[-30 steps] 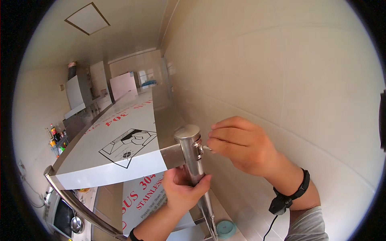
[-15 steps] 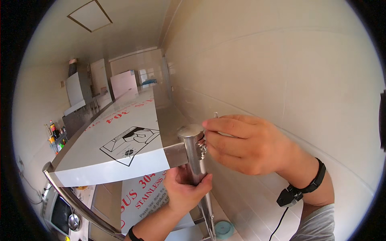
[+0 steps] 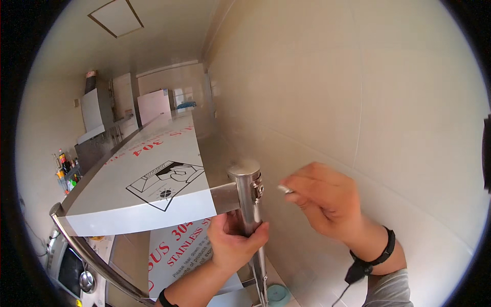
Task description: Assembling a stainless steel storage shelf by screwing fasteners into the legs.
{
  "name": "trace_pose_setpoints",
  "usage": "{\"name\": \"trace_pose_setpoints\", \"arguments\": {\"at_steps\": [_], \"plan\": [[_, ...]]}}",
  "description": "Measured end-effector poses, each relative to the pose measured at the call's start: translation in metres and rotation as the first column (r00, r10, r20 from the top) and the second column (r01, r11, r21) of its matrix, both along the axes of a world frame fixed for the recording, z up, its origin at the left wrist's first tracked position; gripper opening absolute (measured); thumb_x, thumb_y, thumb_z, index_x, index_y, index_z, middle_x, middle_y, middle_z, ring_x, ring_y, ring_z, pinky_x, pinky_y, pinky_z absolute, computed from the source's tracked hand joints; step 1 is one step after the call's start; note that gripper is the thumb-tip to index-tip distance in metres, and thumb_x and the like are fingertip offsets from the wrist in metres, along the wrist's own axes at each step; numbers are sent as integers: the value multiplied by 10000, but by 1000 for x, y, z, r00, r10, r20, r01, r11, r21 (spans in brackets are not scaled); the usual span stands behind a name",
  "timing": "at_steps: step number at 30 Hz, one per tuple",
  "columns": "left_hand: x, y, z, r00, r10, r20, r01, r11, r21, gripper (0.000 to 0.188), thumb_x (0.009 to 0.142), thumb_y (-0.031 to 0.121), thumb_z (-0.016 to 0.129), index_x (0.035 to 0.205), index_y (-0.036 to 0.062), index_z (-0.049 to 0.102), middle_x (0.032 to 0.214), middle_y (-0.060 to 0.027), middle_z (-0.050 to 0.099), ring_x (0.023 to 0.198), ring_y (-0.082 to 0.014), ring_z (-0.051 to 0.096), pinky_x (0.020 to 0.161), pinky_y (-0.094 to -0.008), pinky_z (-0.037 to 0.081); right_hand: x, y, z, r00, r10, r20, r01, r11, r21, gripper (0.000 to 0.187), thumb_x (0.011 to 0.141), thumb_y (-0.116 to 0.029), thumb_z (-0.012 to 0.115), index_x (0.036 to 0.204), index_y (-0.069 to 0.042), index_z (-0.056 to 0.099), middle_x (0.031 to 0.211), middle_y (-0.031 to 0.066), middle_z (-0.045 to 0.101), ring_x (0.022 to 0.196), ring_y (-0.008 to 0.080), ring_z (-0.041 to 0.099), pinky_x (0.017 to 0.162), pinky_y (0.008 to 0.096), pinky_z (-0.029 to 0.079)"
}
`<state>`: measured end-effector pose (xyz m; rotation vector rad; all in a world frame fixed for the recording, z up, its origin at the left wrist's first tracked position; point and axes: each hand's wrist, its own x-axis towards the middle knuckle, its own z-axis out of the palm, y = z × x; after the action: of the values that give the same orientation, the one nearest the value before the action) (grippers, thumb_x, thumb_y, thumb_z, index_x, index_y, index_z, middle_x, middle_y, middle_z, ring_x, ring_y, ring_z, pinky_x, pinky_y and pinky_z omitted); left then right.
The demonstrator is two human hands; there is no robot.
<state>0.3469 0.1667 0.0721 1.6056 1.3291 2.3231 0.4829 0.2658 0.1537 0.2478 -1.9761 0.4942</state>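
A shiny metal post (image 3: 249, 204) with a round cap stands at the near right corner of a steel shelf (image 3: 138, 221). My left hand (image 3: 236, 243) is wrapped round this post just below the shelf's edge. A small bolt head (image 3: 260, 189) shows on the post's right side, near the cap. To the right of it, apart from the post, my right hand (image 3: 327, 202) pinches a small silver metal piece (image 3: 285, 189) between thumb and fingers. Its exact kind is too small and blurred to tell. White protective film with red print and a black drawing covers the shelf top.
A tiled wall (image 3: 409, 128) rises close on the right. The shelf's curved metal rail (image 3: 97, 263) bends down at the left. Bottles (image 3: 65, 166) and a ladle (image 3: 87, 281) are farther left. Beside the post's foot lies a round green object (image 3: 277, 295).
My right hand has drawn back to the right and slightly down, away from the post, with the metal piece. The bolt head is now uncovered. My left hand keeps its grip.
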Motion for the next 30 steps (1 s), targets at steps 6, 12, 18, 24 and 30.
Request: {"name": "trace_pose_setpoints", "arguments": {"at_steps": [6, 12, 18, 24, 30], "plan": [[1, 1, 0, 999, -35, -21, 36, 998, 46, 494, 626, -87, 640, 1046, -30, 386, 853, -70, 512, 697, -113, 519, 561, -237, 445, -15, 20, 5, 975, -113, -194, 207, 785, 584, 233, 638, -56, 608, 864, -3, 580, 828, 111, 569, 750, 262, 565, 637, 309, 489], [1, 6, -3, 999, 0, -53, 7, 992, 125, 526, 620, -92, 643, 1067, -25, 374, 901, -71, 497, 756, -109, 505, 579, -231, 439, -13, 18, 8, 960, -138, -245, 270, 700, 662, 252, 629, -101, 568, 849, 20, 574, 821, 113, 564, 810, 264, 572, 678, 308, 497], [0, 3, -5, 1000, -8, -4, 8, 997, 80, 533, 612, -81, 656, 1061, -29, 375, 896, -68, 492, 758, -108, 502, 581, -224, 437, -9, 8, 26, 942, -169, -289, 335, 498, 800, 300, 591, -135, 538, 844, 23, 574, 819, 99, 558, 849, 263, 569, 693, 318, 505], [1, 0, -3, 1000, -27, 15, 26, 998, 51, 538, 609, -78, 660, 1068, -36, 383, 933, -81, 506, 806, -130, 520, 643, -240, 451, -8, 3, 13, 975, -207, -79, 209, 738, 642, 177, 716, -133, 542, 814, 12, 570, 743, 107, 567, 699, 264, 583, 601, 295, 502], [3, 2, 10, 986, -42, -160, 63, 990, 127, 568, 621, -67, 655, 1117, -38, 382, 1043, -125, 514, 967, -187, 520, 817, -287, 427, 1, -25, -12, 903, 336, 267, -72, 731, -678, 147, 788, -123, 553, 840, 13, 573, 711, 127, 564, 612, 240, 573, 535, 288, 470]]}}
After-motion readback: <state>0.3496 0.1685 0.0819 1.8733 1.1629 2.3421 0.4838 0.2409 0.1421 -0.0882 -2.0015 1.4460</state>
